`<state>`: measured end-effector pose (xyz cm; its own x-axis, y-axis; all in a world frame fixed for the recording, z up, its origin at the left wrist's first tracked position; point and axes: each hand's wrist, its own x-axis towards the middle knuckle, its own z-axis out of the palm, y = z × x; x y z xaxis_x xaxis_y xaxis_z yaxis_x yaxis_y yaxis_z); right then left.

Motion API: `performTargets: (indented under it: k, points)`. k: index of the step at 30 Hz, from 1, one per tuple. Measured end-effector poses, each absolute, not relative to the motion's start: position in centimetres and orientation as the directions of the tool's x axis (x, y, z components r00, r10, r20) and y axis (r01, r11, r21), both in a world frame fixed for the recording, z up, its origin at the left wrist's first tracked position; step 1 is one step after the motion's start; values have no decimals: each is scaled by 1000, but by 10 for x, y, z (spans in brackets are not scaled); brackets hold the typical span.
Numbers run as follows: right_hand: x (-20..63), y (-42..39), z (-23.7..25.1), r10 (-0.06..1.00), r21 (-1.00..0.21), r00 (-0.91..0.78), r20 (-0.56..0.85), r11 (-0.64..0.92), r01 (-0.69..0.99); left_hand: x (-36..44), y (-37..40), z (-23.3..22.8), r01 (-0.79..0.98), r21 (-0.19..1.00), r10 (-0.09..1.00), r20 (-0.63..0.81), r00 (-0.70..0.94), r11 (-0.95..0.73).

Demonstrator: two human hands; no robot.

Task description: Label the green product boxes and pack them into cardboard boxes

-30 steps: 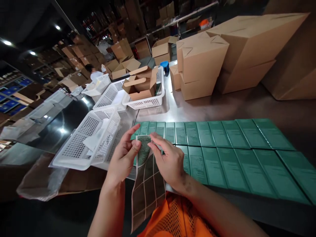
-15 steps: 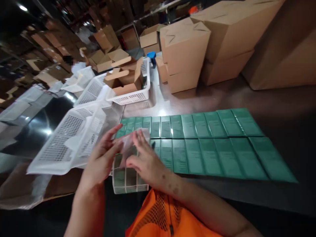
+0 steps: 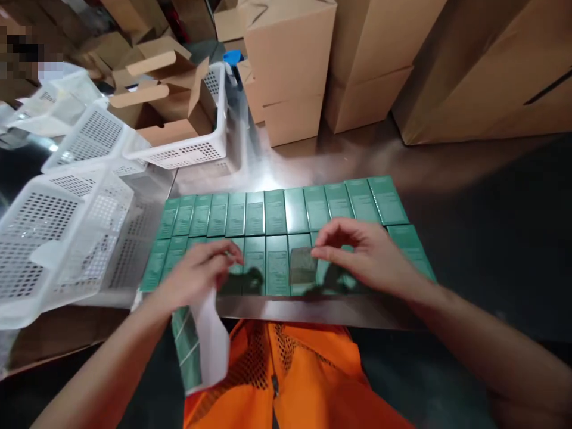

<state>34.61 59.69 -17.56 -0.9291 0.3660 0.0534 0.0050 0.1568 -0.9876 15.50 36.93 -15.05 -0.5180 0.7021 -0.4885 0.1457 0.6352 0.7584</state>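
My left hand (image 3: 196,274) is closed on a strip of labels (image 3: 212,342), which hangs curled below it, showing green labels and white backing. Between thumb and forefinger, my right hand (image 3: 364,253) pinches one dark, see-through label (image 3: 302,266) by its right edge. That label is over a box in the near row; whether it touches the box I cannot tell. Flat green boxes (image 3: 275,211) lie side by side in two rows on the metal table (image 3: 308,164). My hands and their shadows cover parts of the near row.
White perforated baskets (image 3: 107,220) stand at the left, and another basket (image 3: 187,152) holds an open cardboard box (image 3: 179,128). Tall cardboard cartons (image 3: 290,77) line the back of the table. A blue-topped object (image 3: 233,58) is beside them. A person (image 3: 27,56) is far left.
My hands have moved apart. The right now holds a single label over the near row, while the left keeps the strip, lower and to the left. The view has turned down and right.
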Motion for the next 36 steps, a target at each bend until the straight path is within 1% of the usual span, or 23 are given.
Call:
performTargets:
  k: [2,4,7,9,11,13,15,16,18,25,32,36]
  points:
    - [340,612,-186,343,-993,-935,-89,47,111,183,391,-164,229,762,777,-504,-378,605]
    - [337,619,-199,303,-986,-939,-165,-35,162,205,402,-177,256,763,798,-517,-310,594]
    - [337,617,-214,289,-970,-926,-242,-101,222,223,404,-194,210,770,788,-532,-310,602]
    - [337,612,-222,291,-962,-919,-268,-126,240,229,402,-204,177,769,768,-530,-360,614]
    - [337,607,-227,314,-969,-917,-247,-60,240,234,399,-210,170,753,740,-531,-413,635]
    - [336,604,-231,359,-967,-919,-164,124,221,238,399,-215,174,723,711,-551,-437,668]
    - [335,602,-235,385,-920,-922,-45,343,189,242,399,-217,167,695,685,-584,-436,699]
    - [335,601,-237,383,-887,-924,3,428,174,243,400,-217,166,682,674,-599,-433,713]
    - [334,600,-241,368,-836,-928,52,524,161,245,401,-219,178,659,660,-616,-430,731]
    - [333,597,-248,353,-772,-935,6,596,220,244,405,-222,250,590,634,-645,-426,768]
    - [334,595,-248,364,-747,-931,-14,616,252,242,411,-220,282,567,630,-642,-438,774]
    - [335,592,-248,356,-710,-934,-13,655,260,240,420,-218,375,516,638,-622,-455,770]
